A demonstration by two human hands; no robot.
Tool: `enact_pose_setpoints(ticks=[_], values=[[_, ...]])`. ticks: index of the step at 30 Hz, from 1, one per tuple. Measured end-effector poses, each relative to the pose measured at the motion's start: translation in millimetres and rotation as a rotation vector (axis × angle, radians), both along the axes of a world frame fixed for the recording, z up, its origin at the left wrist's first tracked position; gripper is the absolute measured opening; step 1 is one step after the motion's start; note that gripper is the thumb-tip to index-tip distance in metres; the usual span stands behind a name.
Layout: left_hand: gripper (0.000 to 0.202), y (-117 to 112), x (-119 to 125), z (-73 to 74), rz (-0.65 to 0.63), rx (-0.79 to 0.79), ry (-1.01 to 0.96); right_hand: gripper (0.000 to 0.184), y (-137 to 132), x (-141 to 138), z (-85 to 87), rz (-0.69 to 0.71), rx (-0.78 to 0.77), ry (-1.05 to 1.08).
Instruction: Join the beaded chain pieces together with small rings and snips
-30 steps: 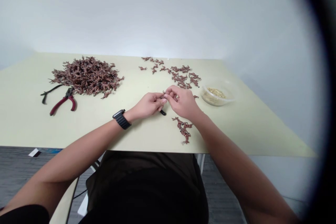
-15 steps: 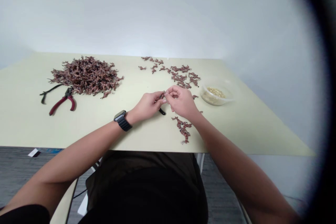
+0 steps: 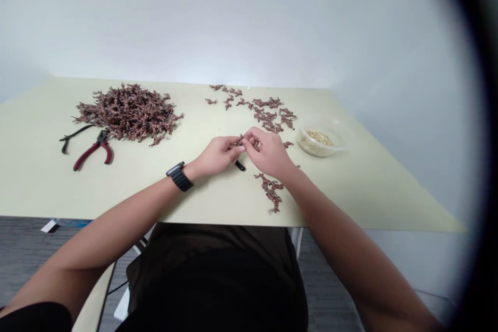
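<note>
My left hand [image 3: 218, 156], with a dark watch on its wrist, pinches a small brown figurine [image 3: 240, 139] with branching ends, mostly hidden by the fingers. Fingertips of my right hand [image 3: 269, 153] are closed at the same spot, touching the piece's right end; whatever they pinch is too small to make out. Under the hands, a black tool handle [image 3: 240, 166] pokes out on the table. Similar brown figurines [image 3: 272, 192] lie just below my right hand, and more figurines [image 3: 268, 114] are scattered beyond it.
At the left rises a large heap of brown figurines [image 3: 128, 113]. Red-handled pliers [image 3: 93, 151] and a thin black tool [image 3: 67, 144] lie before it. A clear plastic bowl [image 3: 317, 149] with small gold-coloured pieces stands right of my hands. The pale yellow table [image 3: 373, 181] meets a wall behind.
Both hands have shifted very slightly left, still together. My right fingers have changed their pinch a little at the figurine. The things on the table lie as before.
</note>
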State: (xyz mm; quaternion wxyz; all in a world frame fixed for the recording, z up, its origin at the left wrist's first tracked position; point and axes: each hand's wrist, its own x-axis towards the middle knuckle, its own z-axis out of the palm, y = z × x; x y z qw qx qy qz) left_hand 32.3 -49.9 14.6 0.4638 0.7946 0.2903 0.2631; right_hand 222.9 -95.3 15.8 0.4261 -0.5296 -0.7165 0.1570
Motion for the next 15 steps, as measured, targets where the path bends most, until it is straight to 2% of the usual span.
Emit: enact_pose_setpoints(ticks=[2, 4, 8, 15], values=[[0.029, -1.3, 0.4, 1.4, -0.020, -0.099, -0.034, 0.010, -1.0, 0.9, 0.9, 0.025, 0.068, -0.118], [0.030, -2.6, 0.9, 2.5, -0.031, -0.146, -0.052, 0.011, -1.0, 1.5, 1.9, 0.032, 0.069, -0.153], [0.032, -3.7, 1.6, 2.2, -0.027, -0.168, -0.066, 0.013, 0.1, 2.4, 2.7, 0.009, 0.036, -0.160], [0.035, -2.3, 0.2, 1.4, -0.038, -0.196, -0.058, 0.011, 0.9, 7.3, 2.6, 0.055, 0.012, -0.151]])
